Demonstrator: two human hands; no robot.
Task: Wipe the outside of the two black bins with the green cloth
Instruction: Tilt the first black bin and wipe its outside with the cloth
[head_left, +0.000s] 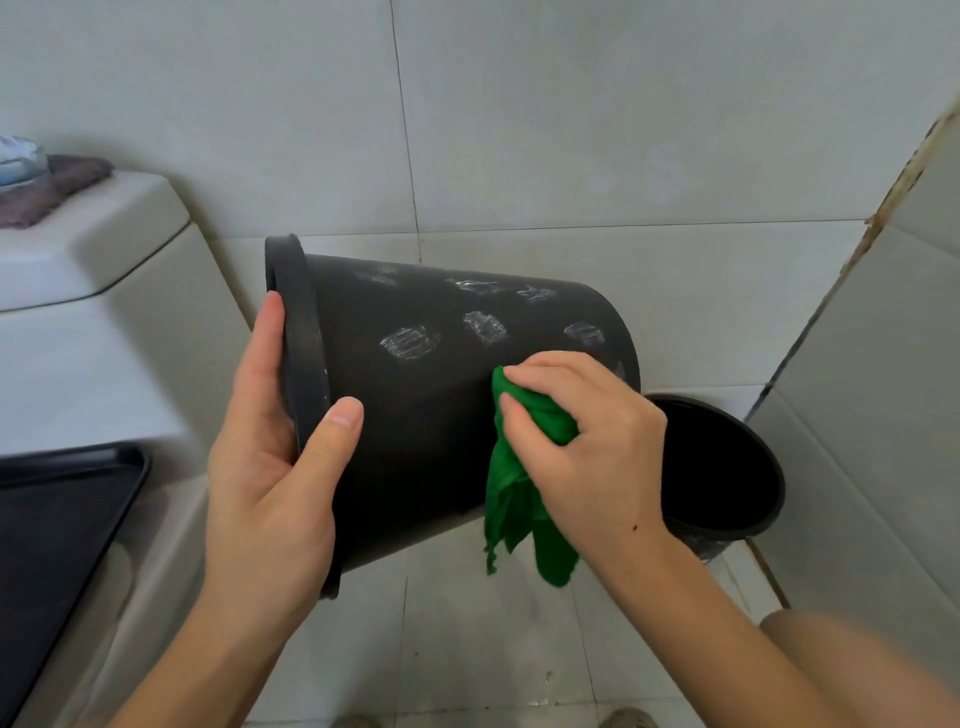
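Observation:
A black bin (415, 395) is held in the air on its side, rim to the left and base to the right. Several whitish smudges mark its upper wall. My left hand (275, 467) grips the rim, thumb on the outer wall and fingers inside. My right hand (582, 447) holds a bunched green cloth (519, 483) against the lower right of the bin's wall; the cloth's loose end hangs below. A second black bin (737, 467) stands upright on the floor behind my right hand, partly hidden by it.
A white toilet tank (78, 249) stands at the left with a purple cloth (47, 187) on its lid. A black tray (57, 514) lies at the lower left. Tiled walls close in behind and at the right; pale floor tiles (467, 649) lie below.

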